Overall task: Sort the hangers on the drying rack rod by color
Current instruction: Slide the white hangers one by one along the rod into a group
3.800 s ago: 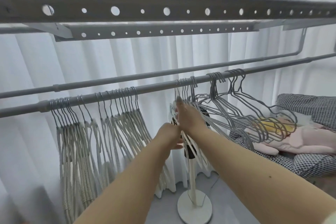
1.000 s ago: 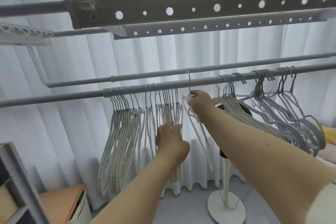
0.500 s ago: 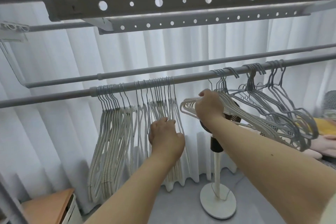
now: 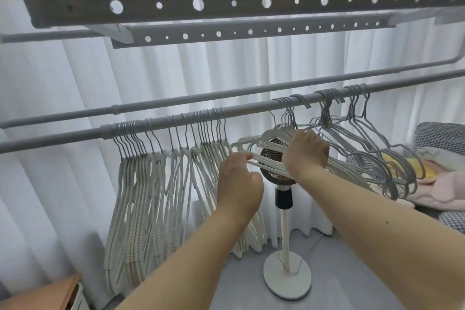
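The left hand [image 4: 239, 181] pinches the end of a white hanger [image 4: 266, 162] between thumb and fingertips; that hanger lies nearly flat, tilted up toward the left. The right hand [image 4: 305, 152] is curled over a bundle [image 4: 264, 142] of white hangers, fingers wrapped round their upper bars, knuckles toward the camera. The bundle is swung out sideways, its hooks hanging on the rod [image 4: 246, 108] just above the right hand. Whether the pinched hanger is part of that bundle or free of it cannot be told.

Left of the hands along the rod hang the white hangers [image 4: 156, 184], packed close and dangling straight down, the nearest ones touching the left hand's fingers. Right of the hands on the same rod hang the grey hangers [image 4: 372, 148] in three clusters, swung out toward the right. The bundle's hooks sit just beside the nearest grey cluster.

Behind the rod runs a second rod [image 4: 201, 99], bare where it shows. Above both are two perforated bars [image 4: 226, 2]. Below the rod, behind the hands, a fan [image 4: 284, 209] stands on a round base on the floor. A white curtain [image 4: 63, 83] hangs behind everything. Far right of the rod lie checked fabric [image 4: 442, 136] and pink and yellow cloth [image 4: 440, 178]. Low at the left is a wooden corner [image 4: 50, 294].
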Available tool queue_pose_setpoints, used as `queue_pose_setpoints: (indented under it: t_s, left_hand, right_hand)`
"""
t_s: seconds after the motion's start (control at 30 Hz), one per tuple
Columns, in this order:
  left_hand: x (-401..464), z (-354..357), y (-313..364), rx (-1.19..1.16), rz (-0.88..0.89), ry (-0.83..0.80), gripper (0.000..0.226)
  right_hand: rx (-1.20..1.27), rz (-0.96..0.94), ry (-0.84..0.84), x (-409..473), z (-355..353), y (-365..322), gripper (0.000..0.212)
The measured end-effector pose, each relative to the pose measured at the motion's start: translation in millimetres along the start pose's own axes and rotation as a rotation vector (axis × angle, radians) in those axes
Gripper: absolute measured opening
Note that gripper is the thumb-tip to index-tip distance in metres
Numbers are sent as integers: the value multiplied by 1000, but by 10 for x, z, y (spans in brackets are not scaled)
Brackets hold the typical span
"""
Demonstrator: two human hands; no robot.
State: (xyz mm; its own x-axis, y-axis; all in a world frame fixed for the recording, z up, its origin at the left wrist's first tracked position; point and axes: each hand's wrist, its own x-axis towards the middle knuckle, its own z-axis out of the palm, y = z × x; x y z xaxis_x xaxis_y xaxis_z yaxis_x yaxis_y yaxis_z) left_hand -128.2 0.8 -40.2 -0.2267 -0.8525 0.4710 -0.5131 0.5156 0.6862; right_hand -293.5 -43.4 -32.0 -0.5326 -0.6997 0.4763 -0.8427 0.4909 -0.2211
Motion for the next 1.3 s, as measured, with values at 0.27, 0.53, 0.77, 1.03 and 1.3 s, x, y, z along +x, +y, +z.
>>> queue_pose_setpoints:
  t_s: [0.27, 0.53, 0.77, 1.03, 1.3]
  left_hand:
    - [15, 30, 57, -63, -58, -70, 46]
    - [195, 122, 141, -61, -299, -247, 47]
    - [221, 200, 121, -51, -383, -351, 8]
    - [593, -36, 188, -437, -524, -124, 19]
    - [397, -340, 279, -798, -599, -184, 15]
  right_hand:
    - [-28, -78, -210, 16, -18, 53, 32]
    - [814, 67, -631, -30, -108, -218, 22]
    - [1138, 171, -716, -152, -83, -314, 33]
    - [1213, 191, -657, -98, -6, -265, 41]
    - [1134, 266, -547, -115, 92, -189, 38]
